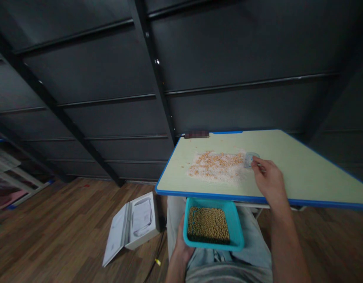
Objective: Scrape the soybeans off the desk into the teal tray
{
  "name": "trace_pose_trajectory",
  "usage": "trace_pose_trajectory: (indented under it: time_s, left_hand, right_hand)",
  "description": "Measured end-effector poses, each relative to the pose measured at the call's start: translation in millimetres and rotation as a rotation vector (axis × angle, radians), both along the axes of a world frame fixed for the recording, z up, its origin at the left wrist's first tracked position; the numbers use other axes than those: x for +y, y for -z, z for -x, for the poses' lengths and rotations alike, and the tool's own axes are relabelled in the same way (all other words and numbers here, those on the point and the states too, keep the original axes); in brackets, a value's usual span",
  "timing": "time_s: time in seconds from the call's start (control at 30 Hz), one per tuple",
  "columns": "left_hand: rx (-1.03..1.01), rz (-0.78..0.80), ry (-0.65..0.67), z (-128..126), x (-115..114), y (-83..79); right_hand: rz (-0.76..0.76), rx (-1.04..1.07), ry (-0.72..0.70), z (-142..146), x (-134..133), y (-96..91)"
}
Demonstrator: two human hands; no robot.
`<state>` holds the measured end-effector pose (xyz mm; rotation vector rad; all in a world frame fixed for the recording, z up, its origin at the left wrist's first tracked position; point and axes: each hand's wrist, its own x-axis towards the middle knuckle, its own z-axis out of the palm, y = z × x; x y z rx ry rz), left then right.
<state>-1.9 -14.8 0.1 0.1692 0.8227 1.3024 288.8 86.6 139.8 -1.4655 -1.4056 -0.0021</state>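
Note:
My left hand (183, 243) grips the left side of a turquoise plastic basket (238, 232) over my lap, its fingers partly hidden by the basket. Many round, tan-green beans (209, 224) lie in it, mostly toward its left. Over the table, my right hand (269, 177) pinches a small, clear, bluish plastic piece (249, 159); whether it is a cup or a flat scraper I cannot tell. It touches the right end of a spread layer of white grains (212, 177), perhaps rice, with orange-yellow beans (215, 160) scattered through it.
The pale green table (305, 169) has a blue edge (205, 194). A dark pixelated patch sits at its far left corner. An open white box (144, 220) lies on the wooden floor (78, 228) at left, beside a dark cable. A dark panelled wall (243, 51) stands behind.

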Motion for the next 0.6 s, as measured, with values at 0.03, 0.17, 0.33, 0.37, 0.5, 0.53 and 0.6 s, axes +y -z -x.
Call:
trace_pose_trajectory:
  time_s: [0.03,0.17,0.33,0.37,0.5,0.53,0.6]
  left_hand:
    - [-0.001,0.002,0.002,-0.4,-0.3,-1.8]
    - [0.022,0.022,-0.002,-0.3,-1.0,-6.7]
    - [0.010,0.031,0.009,-0.1,-0.3,-8.2]
    - [0.004,0.019,0.013,-0.2,-0.2,-7.9]
    - [0.002,-0.004,0.013,-0.3,-0.5,-5.9]
    - [0.002,0.000,0.006,-0.2,-0.8,-5.9]
    - [0.000,0.011,-0.001,-0.4,-1.4,-7.5]
  right_hand:
    - [0.003,-0.007,-0.006,-0.1,0.5,0.6]
    - [0.033,-0.018,-0.029,0.9,1.9,1.8]
    - [0.059,0.011,-0.075,2.9,1.3,-0.5]
    - [0.055,0.019,-0.087,3.2,1.0,-1.1]
    - [0.050,0.055,-0.129,3.6,-0.2,-2.7]
    - [0.053,0.059,-0.138,3.5,-0.4,-2.9]
    - [0.061,0.060,-0.158,3.4,-1.0,-3.5]
